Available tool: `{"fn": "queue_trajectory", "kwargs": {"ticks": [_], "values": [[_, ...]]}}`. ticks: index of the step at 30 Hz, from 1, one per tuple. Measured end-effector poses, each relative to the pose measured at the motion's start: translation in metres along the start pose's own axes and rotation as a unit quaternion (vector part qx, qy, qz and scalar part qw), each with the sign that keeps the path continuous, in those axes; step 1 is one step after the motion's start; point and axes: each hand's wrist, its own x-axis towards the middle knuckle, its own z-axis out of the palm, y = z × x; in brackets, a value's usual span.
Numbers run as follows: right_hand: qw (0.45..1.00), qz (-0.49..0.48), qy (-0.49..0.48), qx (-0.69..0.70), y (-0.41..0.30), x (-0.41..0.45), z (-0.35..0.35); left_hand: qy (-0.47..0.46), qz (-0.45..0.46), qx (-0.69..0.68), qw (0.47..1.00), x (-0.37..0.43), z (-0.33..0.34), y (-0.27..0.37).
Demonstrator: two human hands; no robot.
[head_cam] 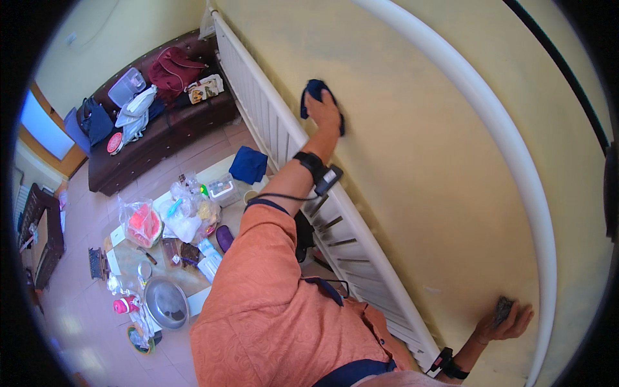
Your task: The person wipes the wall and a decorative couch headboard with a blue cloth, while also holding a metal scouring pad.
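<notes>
My left hand (323,112) is at the upper middle, its fingers on a dark blue cloth (316,88) pressed against the yellow wall (425,164). At the lower right, my right hand (508,326) holds a grey scouring pad (503,309) at the wall, beside a curved white pipe (541,217). Dark smudges mark the wall around the pad. Each wrist wears a black strap with a small device. Between my body and the wall runs a white radiator (358,232), below the hand with the cloth.
A low table (198,302) holds a metal bowl (167,304), bagged watermelon (144,223), a knife (147,255), plastic bags and a folded blue cloth (248,165). Behind it stands a brown sofa (164,140) with bags. A black cable or strip (556,63) crosses the upper right.
</notes>
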Motion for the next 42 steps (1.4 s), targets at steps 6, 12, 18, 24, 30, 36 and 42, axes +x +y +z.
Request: {"fn": "queue_trajectory", "kwargs": {"ticks": [6,12,18,24,30,36,42], "values": [[1.000,-0.006,0.003,0.002,0.004,-0.005,-0.001,-0.094,0.223,-0.089,0.966,-0.097,-0.034,0.085],[0.999,-0.017,0.012,0.029,0.014,-0.014,-0.003,-0.192,0.432,-0.101,0.875,-0.192,-0.062,0.159],[0.998,-0.006,0.042,0.036,-0.006,0.005,-0.005,-0.273,0.535,-0.068,0.797,-0.207,-0.113,0.152],[0.995,0.005,0.030,0.092,0.025,-0.016,-0.010,-0.403,0.105,-0.162,0.895,-0.173,-0.119,0.157],[0.997,0.045,0.008,0.068,0.006,-0.008,-0.002,-0.208,0.123,-0.436,0.867,-0.074,-0.141,0.278],[0.998,0.054,-0.010,0.029,0.021,-0.015,-0.011,-0.179,0.298,-0.347,0.871,0.005,-0.036,0.389],[0.997,0.062,-0.016,0.048,0.016,-0.010,-0.015,-0.132,0.177,-0.019,0.975,0.035,0.020,0.427]]}}
